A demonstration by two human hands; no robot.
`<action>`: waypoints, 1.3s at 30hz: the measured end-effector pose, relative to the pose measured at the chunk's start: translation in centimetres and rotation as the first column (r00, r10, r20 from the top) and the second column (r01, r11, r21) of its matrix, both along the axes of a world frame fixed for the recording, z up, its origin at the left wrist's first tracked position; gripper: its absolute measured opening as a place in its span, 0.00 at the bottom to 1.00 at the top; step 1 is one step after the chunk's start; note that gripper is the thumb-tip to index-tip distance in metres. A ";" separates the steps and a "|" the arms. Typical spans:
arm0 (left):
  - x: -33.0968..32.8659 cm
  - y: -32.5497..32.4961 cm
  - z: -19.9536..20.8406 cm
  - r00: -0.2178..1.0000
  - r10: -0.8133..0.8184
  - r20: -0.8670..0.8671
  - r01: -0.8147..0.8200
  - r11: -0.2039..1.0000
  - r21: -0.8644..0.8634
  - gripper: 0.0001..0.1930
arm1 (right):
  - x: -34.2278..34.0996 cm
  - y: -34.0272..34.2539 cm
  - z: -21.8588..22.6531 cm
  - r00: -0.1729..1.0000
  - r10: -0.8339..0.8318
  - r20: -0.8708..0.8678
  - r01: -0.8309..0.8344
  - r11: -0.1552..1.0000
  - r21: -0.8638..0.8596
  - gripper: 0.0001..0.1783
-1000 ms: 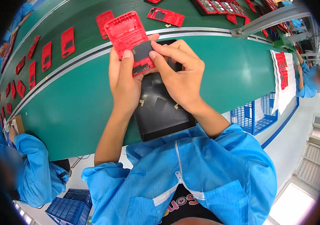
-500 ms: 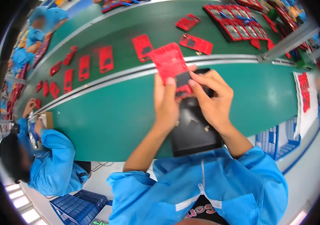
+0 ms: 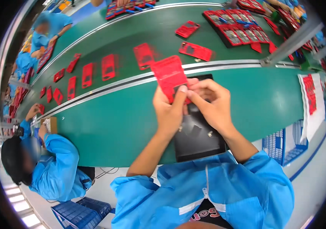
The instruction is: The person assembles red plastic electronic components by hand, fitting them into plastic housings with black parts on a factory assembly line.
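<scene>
My left hand (image 3: 168, 114) is closed round the lower half of a red plastic casing (image 3: 169, 72), its thumb laid over the inner face. The casing's upper end sticks out beyond my fingers. From the other side my right hand (image 3: 214, 105) pinches the casing's lower edge, its thumb and forefinger close to the left thumb tip. A dark square patch on the casing is mostly covered by the thumbs. Below both hands lies a black tray (image 3: 193, 147). On it are a small dark flat piece (image 3: 195, 131) and a small metal part (image 3: 210, 134).
Beyond a metal rail, more red casings (image 3: 108, 67) lie on a green belt (image 3: 128, 38). A tray of assembled parts (image 3: 237, 27) sits at the far right. At left a person in blue (image 3: 56, 164) works beside a cardboard box (image 3: 52, 124). Blue crates (image 3: 285, 143) stand at right.
My hands have come slightly down and closer together. The dark square, plainly seen before, is now mostly under my thumbs. The whole view has shifted a little.
</scene>
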State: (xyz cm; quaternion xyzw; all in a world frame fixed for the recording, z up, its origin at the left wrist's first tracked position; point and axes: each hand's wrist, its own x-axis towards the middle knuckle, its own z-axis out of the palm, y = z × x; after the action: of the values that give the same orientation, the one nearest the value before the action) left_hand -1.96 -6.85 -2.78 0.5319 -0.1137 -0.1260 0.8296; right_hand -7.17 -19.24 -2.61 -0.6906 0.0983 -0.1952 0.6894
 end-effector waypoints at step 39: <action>-1.1 -2.5 -0.4 0.999 0.043 0.030 -0.040 0.995 -0.094 0.12 | -0.3 -1.8 -0.4 0.959 0.136 0.248 -0.078 0.970 -0.231 0.05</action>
State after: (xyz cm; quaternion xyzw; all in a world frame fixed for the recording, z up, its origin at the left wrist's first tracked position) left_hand -3.10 -9.31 -3.14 0.4967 -0.1218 -0.0946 0.8541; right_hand -7.50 -21.09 -2.97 -0.7347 -0.0533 -0.2566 0.6258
